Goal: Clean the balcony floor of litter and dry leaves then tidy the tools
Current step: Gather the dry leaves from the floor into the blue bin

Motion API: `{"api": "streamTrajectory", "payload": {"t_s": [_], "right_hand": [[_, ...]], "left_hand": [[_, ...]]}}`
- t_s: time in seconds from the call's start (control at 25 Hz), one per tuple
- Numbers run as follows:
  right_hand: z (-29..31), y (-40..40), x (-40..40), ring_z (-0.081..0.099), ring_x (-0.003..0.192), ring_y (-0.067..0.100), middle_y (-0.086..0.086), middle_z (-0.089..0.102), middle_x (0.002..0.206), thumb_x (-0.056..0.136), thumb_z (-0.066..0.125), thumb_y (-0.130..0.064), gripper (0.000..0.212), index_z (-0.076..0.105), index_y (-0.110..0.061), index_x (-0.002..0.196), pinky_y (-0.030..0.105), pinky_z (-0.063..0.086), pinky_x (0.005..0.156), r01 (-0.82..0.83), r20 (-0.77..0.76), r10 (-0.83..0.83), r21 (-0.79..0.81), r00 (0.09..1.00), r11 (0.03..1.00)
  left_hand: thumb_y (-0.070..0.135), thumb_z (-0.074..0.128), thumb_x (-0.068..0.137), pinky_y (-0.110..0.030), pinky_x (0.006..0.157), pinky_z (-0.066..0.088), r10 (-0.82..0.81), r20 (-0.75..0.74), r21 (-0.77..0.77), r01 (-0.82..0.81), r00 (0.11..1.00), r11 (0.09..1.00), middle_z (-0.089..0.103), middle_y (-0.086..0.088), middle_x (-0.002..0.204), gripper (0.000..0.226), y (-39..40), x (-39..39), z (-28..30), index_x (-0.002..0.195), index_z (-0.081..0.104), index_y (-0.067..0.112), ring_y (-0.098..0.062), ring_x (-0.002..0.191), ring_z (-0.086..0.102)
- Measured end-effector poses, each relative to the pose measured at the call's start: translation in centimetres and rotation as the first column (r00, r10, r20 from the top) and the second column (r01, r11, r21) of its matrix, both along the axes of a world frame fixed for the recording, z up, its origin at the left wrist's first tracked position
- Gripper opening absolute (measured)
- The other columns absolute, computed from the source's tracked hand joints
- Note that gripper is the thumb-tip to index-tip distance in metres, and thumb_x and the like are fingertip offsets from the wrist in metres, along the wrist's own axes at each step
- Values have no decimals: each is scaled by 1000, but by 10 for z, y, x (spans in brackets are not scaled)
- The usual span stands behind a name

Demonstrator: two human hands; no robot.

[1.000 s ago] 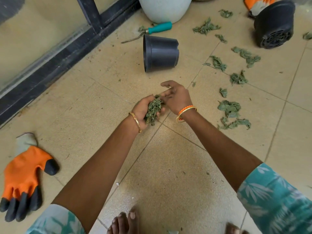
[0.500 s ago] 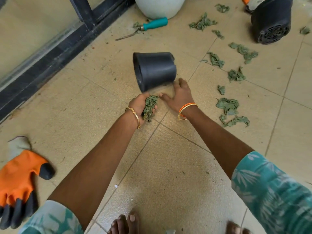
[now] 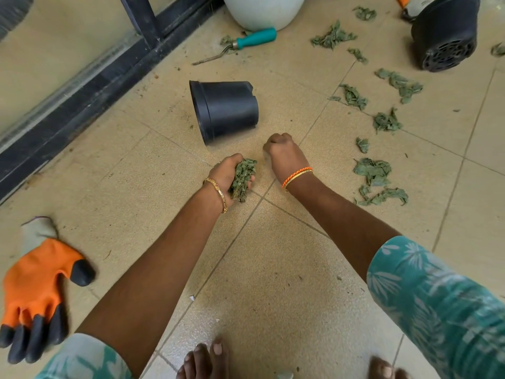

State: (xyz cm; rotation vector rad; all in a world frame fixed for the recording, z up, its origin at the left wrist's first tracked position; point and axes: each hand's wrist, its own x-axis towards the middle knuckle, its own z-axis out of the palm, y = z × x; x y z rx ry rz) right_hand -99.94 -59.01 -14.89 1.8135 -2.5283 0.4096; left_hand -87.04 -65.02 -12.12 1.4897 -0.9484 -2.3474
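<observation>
My left hand grips a bunch of dry green leaves just above the tiled floor. Beside it on the right, my right hand is curled into a fist low over the tiles, and nothing shows between its fingers. A small black plastic pot lies on its side just beyond both hands, its mouth facing left. More dry leaves lie scattered over the tiles to the right and far right. A teal-handled hand fork lies at the back.
An orange and black work glove lies at the lower left. A second black pot lies tipped at the upper right, and a large white planter stands at the back. A dark door frame runs along the left. My bare toes are below.
My right hand reached out to the small black pot, which shifted nearer, then drew back and curled into a fist. My left hand kept its hold on the leaves.
</observation>
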Motion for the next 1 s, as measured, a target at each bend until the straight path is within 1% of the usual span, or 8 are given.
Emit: {"api": "streamTrajectory", "payload": {"t_s": [0.16,0.24,0.32,0.4,0.56,0.8,0.88,1.0], "right_hand": [[8,4,-5,61,88,28,16,67,91,81,51,12,25,71,1,91,13,42,71,184,304,-156,-65,940,981],[22,18,-7,64,77,17,9,71,83,79,61,5,16,73,-5,83,3,43,71,381,685,-209,-107,698,918],[37,37,-2,67,72,13,4,70,75,76,69,4,15,69,-9,83,18,55,74,485,926,-124,-70,356,872],[45,55,9,68,70,11,0,68,72,76,70,4,28,60,-12,98,25,58,71,484,969,-104,-19,226,875],[43,85,16,67,71,10,-2,69,75,79,68,-3,40,51,-20,110,22,55,71,436,923,-142,-31,359,900],[41,109,5,63,93,18,4,66,94,88,46,8,30,65,-14,94,33,55,83,486,926,-185,2,328,874],[42,113,17,64,93,21,11,66,98,88,43,13,32,65,-7,99,29,56,82,414,963,-148,43,226,909],[44,105,51,64,100,23,14,65,108,88,49,11,32,58,-3,116,28,55,85,211,985,-141,159,-99,964]], "left_hand": [[19,43,94,-15,36,40,-64,2,13,64,998,998,55,-6,64,20,11,-1,4,81,53,7,-10,41,51],[20,46,94,-14,35,40,-94,-13,8,94,995,996,56,-4,59,20,13,-2,4,80,53,9,-10,42,51],[28,54,93,-15,36,41,-163,-45,-2,163,986,987,57,-3,62,21,15,-3,5,83,56,10,-9,45,51],[43,64,85,-17,40,45,-292,-85,-44,289,953,956,60,-4,74,35,24,-3,7,96,65,10,-9,50,53],[43,69,81,-18,44,47,-369,-67,-104,361,927,927,65,-4,81,43,56,-5,3,112,68,13,-10,54,56],[22,55,76,-17,34,40,-52,-285,157,100,957,983,52,-1,58,14,33,34,26,67,52,11,-10,41,48],[22,55,71,-17,34,39,22,-415,228,80,910,970,52,0,58,15,25,47,29,62,56,10,-9,42,46],[16,68,62,-17,35,39,8,-508,234,129,861,964,53,0,60,12,29,50,28,66,60,8,-9,43,46]]}}
